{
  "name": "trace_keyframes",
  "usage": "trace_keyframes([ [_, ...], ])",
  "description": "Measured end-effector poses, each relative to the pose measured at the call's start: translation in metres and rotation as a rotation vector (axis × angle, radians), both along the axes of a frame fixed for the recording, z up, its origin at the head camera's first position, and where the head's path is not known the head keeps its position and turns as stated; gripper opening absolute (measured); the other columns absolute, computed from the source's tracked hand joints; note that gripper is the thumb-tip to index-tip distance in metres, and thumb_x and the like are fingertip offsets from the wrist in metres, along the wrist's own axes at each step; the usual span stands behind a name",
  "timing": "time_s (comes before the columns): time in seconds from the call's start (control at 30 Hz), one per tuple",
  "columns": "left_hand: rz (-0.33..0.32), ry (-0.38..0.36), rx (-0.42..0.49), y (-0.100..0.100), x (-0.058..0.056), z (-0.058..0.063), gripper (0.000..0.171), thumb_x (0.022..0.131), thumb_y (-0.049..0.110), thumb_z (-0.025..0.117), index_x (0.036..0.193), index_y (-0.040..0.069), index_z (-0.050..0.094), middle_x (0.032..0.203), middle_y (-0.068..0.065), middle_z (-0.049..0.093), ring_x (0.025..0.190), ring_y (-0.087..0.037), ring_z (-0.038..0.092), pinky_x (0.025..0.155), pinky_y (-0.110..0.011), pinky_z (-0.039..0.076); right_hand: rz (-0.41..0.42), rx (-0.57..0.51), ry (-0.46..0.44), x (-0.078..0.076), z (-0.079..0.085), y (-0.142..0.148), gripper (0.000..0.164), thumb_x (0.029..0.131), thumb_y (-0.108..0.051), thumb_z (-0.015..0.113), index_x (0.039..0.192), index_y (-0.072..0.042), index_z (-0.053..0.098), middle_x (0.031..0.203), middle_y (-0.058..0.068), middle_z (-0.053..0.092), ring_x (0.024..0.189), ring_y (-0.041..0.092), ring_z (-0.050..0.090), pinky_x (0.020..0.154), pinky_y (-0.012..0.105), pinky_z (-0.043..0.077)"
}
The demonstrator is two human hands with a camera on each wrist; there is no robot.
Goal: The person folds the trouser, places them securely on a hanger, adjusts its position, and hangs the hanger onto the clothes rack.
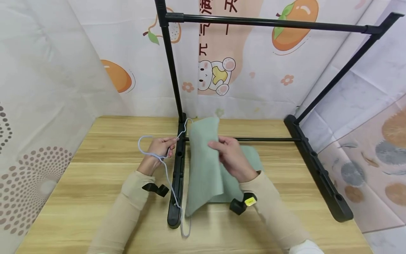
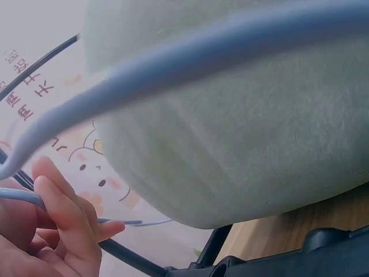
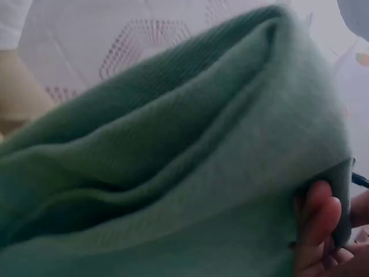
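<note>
My left hand grips a light blue wire hanger near its neck, with the hook pointing left. In the left wrist view the hanger's wire crosses close to the camera, and the curled fingers hold another stretch of it. A sage green cloth hangs folded at the hanger's right side and hides the wire there. My right hand pinches the cloth's right upper edge between thumb and fingers. Layered folds of the cloth fill the right wrist view.
A black rack stands on the wooden table, with a left foot beneath the hanger, a right foot, a low crossbar and a top rail. Printed curtains enclose the back and sides.
</note>
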State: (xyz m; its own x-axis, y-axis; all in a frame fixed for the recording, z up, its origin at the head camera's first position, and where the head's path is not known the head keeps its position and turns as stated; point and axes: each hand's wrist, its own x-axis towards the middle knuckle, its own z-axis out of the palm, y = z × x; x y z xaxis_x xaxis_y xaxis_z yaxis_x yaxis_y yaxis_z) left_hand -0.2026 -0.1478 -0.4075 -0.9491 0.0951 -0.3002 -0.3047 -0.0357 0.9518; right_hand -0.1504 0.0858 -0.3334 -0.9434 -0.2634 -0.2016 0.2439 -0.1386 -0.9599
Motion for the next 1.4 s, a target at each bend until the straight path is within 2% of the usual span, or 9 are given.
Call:
trace_keyframes([
  [0.23,0.013,-0.002,0.030,-0.006,-0.004,-0.001,0.038,0.093,0.013,0.049,0.124,-0.009,0.048,0.055,0.008,0.044,0.038,0.000,0.042,0.038,-0.013,0.036,-0.021,0.090,0.004,-0.011,-0.011,0.052,0.012,0.084,-0.014,0.063,0.094,-0.009,0.063,0.061,-0.008,0.061,0.052,0.003,0.055,0.049,0.019,0.046],
  [0.43,-0.019,-0.010,0.050,-0.002,-0.008,0.001,0.038,0.093,0.014,0.049,0.124,-0.007,0.049,0.055,0.008,0.045,0.039,-0.001,0.043,0.038,-0.012,0.036,-0.029,0.203,-0.016,-0.013,-0.022,0.099,0.029,0.085,-0.015,0.062,0.111,-0.004,0.056,0.072,-0.008,0.068,0.059,0.004,0.062,0.052,0.021,0.050],
  [0.6,-0.016,-0.006,0.050,0.005,-0.013,0.004,0.036,0.093,0.013,0.049,0.122,-0.009,0.050,0.055,0.008,0.044,0.040,-0.001,0.041,0.038,-0.012,0.035,0.001,0.333,-0.008,-0.018,-0.034,0.125,0.049,0.087,-0.016,0.059,0.131,-0.002,0.043,0.070,-0.008,0.068,0.040,0.003,0.051,0.036,0.019,0.041],
  [0.77,-0.018,-0.026,0.048,0.007,-0.016,0.004,0.034,0.093,0.012,0.048,0.120,-0.008,0.052,0.055,0.007,0.044,0.041,-0.002,0.041,0.039,-0.013,0.035,0.020,0.429,-0.080,-0.020,-0.055,0.151,0.052,0.089,-0.014,0.055,0.136,-0.002,0.036,0.072,-0.008,0.066,0.041,0.003,0.049,0.035,0.018,0.037],
  [0.97,-0.050,-0.034,0.033,0.013,-0.015,0.003,0.035,0.093,0.013,0.048,0.120,-0.008,0.051,0.054,0.007,0.044,0.039,-0.001,0.042,0.040,-0.013,0.037,0.071,0.523,-0.163,-0.023,-0.099,0.171,0.052,0.089,-0.015,0.054,0.135,0.001,0.036,0.072,-0.005,0.063,0.046,0.004,0.050,0.039,0.019,0.038],
  [1.1,-0.086,-0.031,0.008,0.020,-0.014,0.002,0.034,0.093,0.015,0.048,0.119,-0.008,0.052,0.053,0.008,0.043,0.038,-0.002,0.042,0.040,-0.013,0.037,0.180,0.682,-0.179,-0.027,-0.115,0.174,0.041,0.089,-0.019,0.054,0.124,-0.001,0.045,0.060,-0.001,0.052,0.039,0.007,0.038,0.037,0.020,0.034],
  [1.2,-0.093,-0.028,-0.004,0.024,-0.014,0.001,0.035,0.093,0.016,0.049,0.119,-0.007,0.053,0.052,0.008,0.043,0.038,-0.002,0.043,0.040,-0.013,0.038,0.248,0.799,-0.158,-0.031,-0.116,0.174,0.026,0.086,-0.023,0.059,0.098,-0.002,0.049,0.053,-0.001,0.045,0.038,0.009,0.040,0.038,0.023,0.039],
  [1.33,-0.081,-0.030,-0.001,0.026,-0.014,-0.002,0.034,0.093,0.016,0.050,0.119,-0.006,0.054,0.053,0.007,0.042,0.039,-0.003,0.043,0.039,-0.013,0.038,0.278,0.886,-0.142,-0.042,-0.111,0.173,0.032,0.080,-0.031,0.066,0.076,-0.008,0.045,0.052,0.000,0.047,0.044,0.012,0.048,0.045,0.027,0.046],
  [1.4,-0.075,-0.030,0.005,0.027,-0.015,-0.004,0.034,0.093,0.016,0.050,0.118,-0.005,0.054,0.053,0.007,0.043,0.039,-0.002,0.043,0.039,-0.013,0.038,0.261,0.893,-0.120,-0.049,-0.108,0.171,0.035,0.080,-0.036,0.065,0.076,-0.007,0.047,0.057,-0.001,0.048,0.050,0.013,0.049,0.050,0.028,0.047],
])
